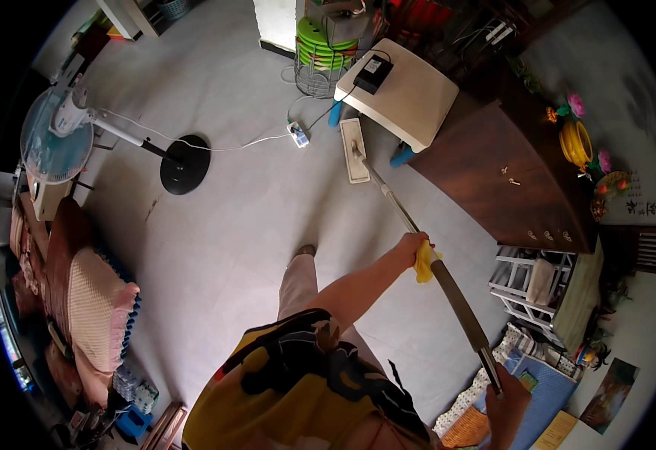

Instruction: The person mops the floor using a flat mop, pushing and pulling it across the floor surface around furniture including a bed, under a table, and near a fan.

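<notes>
A flat mop (454, 298) slants across the floor in front of me, its long handle running from the lower right up to a pale rectangular mop head (355, 151). My left hand (412, 250) is closed around the middle of the handle, with a yellow cloth (424, 262) hanging at the grip. Near the handle's top end, my right hand (506, 403) is wrapped round it. The mop head lies flat on the grey floor, close to a cream-topped table (410, 94) with blue legs.
A white power strip (297, 135) and its cord lie left of the mop head. A standing fan (185, 163) is at the left. Stacked green stools (317, 45) stand behind. Along the right are a dark wooden cabinet (493, 172) and a step ladder (530, 289); cushions (103, 311) lie at left.
</notes>
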`<state>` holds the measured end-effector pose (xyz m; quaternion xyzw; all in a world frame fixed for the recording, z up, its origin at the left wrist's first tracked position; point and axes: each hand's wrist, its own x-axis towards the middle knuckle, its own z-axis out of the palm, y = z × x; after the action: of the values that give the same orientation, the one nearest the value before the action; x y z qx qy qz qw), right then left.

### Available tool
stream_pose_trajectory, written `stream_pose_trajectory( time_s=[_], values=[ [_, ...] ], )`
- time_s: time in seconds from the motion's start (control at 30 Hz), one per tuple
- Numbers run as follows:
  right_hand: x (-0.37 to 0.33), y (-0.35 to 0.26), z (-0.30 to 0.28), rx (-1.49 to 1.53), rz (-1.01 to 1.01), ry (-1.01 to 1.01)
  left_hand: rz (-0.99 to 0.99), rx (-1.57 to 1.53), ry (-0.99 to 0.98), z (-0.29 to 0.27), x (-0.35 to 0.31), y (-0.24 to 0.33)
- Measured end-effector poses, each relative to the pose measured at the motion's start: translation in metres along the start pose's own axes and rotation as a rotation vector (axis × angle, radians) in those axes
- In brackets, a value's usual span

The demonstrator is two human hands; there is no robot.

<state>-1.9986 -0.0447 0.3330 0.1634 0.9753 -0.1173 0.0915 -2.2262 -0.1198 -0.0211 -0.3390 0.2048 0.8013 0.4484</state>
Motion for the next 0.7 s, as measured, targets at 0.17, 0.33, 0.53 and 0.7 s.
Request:
stream_pose_trajectory(
  time_s=[0.17, 0.33, 0.53, 0.7],
  values=[
    [0.042, -0.053, 0.005, -0.031, 0.003, -0.013, -0.004, -0.018, -0.008, 0.004, 0.014, 0.068],
    [0.095, -0.102, 0.010, -0.077, -0.200, 0.011, 0.069, -0.039, -0.053, -0.004, 0.035, 0.134],
    [0.142, -0.155, -0.001, -0.190, -0.447, 0.105, 0.144, -0.026, -0.028, 0.004, 0.049, 0.184],
    [0.177, -0.169, -0.035, -0.321, -0.530, -0.088, 0.195, 0.010, 0.062, 0.014, 0.045, 0.197]
  ],
)
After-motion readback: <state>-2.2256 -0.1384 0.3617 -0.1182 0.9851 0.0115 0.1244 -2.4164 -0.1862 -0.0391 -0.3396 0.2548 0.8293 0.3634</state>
